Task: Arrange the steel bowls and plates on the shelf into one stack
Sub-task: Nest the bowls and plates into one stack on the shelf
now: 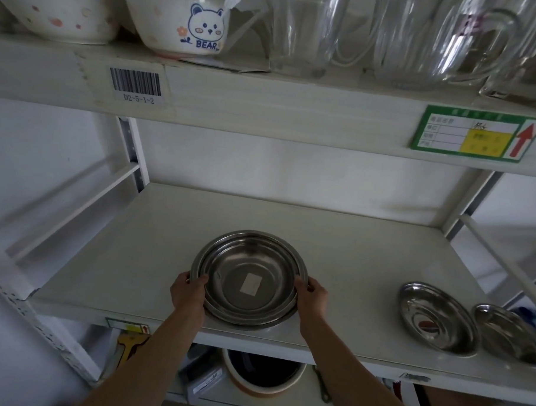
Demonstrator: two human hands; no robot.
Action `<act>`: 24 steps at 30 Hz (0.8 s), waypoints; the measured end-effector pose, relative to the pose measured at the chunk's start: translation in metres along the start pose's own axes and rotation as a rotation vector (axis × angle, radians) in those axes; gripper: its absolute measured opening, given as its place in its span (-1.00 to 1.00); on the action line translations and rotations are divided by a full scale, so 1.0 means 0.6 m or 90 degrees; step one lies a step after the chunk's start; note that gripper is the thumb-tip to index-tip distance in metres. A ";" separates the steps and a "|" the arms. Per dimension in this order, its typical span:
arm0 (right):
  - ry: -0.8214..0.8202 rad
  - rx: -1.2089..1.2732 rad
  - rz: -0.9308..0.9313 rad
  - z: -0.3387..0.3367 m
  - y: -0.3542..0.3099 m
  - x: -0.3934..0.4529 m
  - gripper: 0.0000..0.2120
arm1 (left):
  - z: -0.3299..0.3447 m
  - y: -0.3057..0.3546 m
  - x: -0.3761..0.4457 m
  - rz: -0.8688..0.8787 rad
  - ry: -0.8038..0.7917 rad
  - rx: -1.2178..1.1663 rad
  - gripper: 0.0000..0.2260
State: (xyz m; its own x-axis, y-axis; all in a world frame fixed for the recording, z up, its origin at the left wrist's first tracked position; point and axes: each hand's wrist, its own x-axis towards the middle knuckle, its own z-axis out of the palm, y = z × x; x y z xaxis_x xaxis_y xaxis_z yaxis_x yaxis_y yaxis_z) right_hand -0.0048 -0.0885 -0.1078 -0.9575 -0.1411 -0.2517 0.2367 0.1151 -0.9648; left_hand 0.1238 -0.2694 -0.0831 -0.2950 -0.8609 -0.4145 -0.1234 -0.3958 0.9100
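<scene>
While nested steel bowls (249, 278) sit mouth-up, left hand (186, 293) and right hand (312, 297) clasp their opposite rims.

you have one view only, from the camera on your head, so no second view shares any of this scene. it faces forward into the white shelf (336, 236) and tilts slightly down, with the middle board filling the centre. it sits close: your forearms enter from the bottom edge and reach the board's front. the wide lens bends the uprights outward at both sides. the upper board (265, 104) crosses the top at about eye level, and a strip of the lower level shows beneath.
</scene>
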 end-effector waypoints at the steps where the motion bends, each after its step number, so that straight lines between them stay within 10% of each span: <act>1: 0.005 0.000 -0.002 -0.010 0.001 0.003 -0.85 | 0.008 -0.002 -0.005 -0.001 -0.006 0.001 -0.63; 24: 0.078 0.015 0.016 -0.149 0.012 0.046 -0.83 | 0.129 -0.039 -0.059 0.082 -0.045 0.159 -0.62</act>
State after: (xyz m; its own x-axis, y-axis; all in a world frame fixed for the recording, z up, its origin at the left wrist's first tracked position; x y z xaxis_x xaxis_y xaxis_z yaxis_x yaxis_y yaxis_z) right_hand -0.0442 -0.0034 -0.1147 -0.9638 -0.0173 -0.2660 0.2633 0.0943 -0.9601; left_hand 0.0635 -0.2050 -0.0890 -0.3872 -0.8713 -0.3015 -0.3080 -0.1860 0.9330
